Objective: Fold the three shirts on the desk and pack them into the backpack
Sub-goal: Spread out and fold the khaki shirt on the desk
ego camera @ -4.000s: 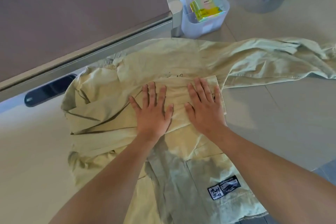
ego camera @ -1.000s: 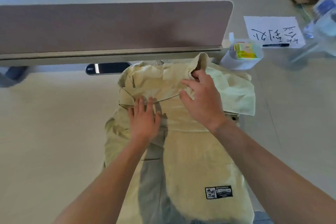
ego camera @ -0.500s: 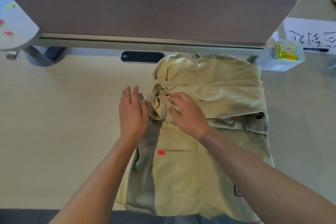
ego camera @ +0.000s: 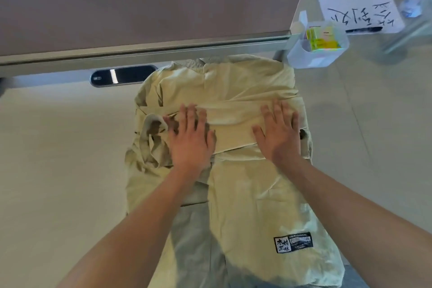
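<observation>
Creased pale-green cotton shirt [ego camera: 233, 100], sleeves folded

A pale bench [ego camera: 58, 159] is seen, bounded at the far edge by a brown divider panel [ego camera: 140, 0]. On it are laid 1 yellow-green shirt [ego camera: 245, 194], a translucent box [ego camera: 320, 51] and a handwritten paper sheet [ego camera: 360, 9].

Both bare forearms are stretched forward from the lower edge of the view. The left hand [ego camera: 190, 140] is laid flat, palm down, fingers straight and slightly spread. The right hand [ego camera: 279, 134] is laid likewise, well apart from it.
</observation>
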The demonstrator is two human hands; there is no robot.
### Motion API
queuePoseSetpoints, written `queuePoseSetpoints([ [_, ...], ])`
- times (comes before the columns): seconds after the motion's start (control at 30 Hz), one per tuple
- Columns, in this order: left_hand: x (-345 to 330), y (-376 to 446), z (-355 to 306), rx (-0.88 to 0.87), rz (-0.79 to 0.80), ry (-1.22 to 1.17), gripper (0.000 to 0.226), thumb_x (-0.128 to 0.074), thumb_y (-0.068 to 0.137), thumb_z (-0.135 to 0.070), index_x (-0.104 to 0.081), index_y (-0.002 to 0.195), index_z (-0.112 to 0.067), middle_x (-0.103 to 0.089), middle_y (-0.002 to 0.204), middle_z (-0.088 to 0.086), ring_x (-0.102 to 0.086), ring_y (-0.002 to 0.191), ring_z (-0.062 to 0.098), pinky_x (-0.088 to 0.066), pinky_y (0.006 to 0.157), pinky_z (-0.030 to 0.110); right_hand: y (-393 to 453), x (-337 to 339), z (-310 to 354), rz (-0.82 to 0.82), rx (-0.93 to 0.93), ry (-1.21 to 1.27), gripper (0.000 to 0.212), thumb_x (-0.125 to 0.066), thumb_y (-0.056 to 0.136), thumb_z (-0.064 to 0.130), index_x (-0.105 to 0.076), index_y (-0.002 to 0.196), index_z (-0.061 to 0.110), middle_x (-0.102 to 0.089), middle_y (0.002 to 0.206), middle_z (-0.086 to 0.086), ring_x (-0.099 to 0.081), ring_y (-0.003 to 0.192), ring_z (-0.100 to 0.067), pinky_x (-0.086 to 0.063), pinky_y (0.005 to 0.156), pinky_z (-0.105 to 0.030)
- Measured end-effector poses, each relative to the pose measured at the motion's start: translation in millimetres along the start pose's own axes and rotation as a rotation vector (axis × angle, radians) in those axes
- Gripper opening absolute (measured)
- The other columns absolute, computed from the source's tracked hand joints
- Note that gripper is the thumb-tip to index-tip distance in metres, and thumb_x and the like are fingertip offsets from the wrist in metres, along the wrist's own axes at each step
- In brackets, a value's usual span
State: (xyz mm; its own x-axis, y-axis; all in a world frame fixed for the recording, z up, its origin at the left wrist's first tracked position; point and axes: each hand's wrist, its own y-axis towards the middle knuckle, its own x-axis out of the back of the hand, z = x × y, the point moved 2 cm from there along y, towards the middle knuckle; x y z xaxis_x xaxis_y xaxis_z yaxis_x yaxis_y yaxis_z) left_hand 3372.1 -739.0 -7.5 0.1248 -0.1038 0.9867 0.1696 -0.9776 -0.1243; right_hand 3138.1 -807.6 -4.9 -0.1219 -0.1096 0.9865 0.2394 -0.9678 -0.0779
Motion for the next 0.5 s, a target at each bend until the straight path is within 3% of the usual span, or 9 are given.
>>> queuePoseSetpoints([
  [0.13,-19.7,8.5,58.7,-0.028,0.048,0.001,0.065,-0.009,0.108,-0.057,-0.007,0.167,-0.028,0.002,0.174,0.012,0.01,0.16,0.028,0.004,0.13,0.047,-10.4,-23.0,-21.6,0.016,0.037,-0.012,0.071,-0.037,0.107,0.054,-0.022,0.166,0.017,-0.013,0.174,-0.015,-0.008,0.161,-0.032,-0.006,0.13,-0.053],
  [0.2,-18.5,10.1,63.1,-0.061,0.072,0.006,0.065,-0.006,0.108,-0.055,-0.005,0.167,-0.027,0.002,0.174,0.011,0.01,0.16,0.026,0.003,0.13,0.047,-11.5,-23.6,-25.8,-0.007,0.042,-0.018,0.073,-0.035,0.105,0.057,-0.027,0.165,0.015,-0.019,0.172,-0.017,-0.013,0.161,-0.032,-0.007,0.13,-0.049],
  [0.33,-4.5,4.2,24.4,0.035,0.002,0.025,0.062,-0.01,0.109,-0.049,-0.014,0.166,-0.025,-0.007,0.174,0.01,0.005,0.161,0.027,0.005,0.127,0.059,5.1,-6.0,-14.9,-0.094,0.073,-0.012,0.063,-0.038,0.105,0.049,-0.041,0.154,0.01,-0.031,0.166,-0.017,-0.021,0.158,-0.034,-0.013,0.129,-0.053],
  [0.5,-20.8,11.4,19.1,0.188,0.066,0.016,0.067,-0.005,0.105,-0.063,0.0,0.165,-0.036,0.003,0.175,0.005,0.011,0.16,0.028,0.008,0.118,0.073,49.9,-11.0,-20.0,0.004,0.042,-0.072,0.076,-0.026,0.105,0.065,-0.022,0.165,0.019,-0.011,0.174,-0.01,0.0,0.162,-0.028,0.002,0.128,-0.058],
])
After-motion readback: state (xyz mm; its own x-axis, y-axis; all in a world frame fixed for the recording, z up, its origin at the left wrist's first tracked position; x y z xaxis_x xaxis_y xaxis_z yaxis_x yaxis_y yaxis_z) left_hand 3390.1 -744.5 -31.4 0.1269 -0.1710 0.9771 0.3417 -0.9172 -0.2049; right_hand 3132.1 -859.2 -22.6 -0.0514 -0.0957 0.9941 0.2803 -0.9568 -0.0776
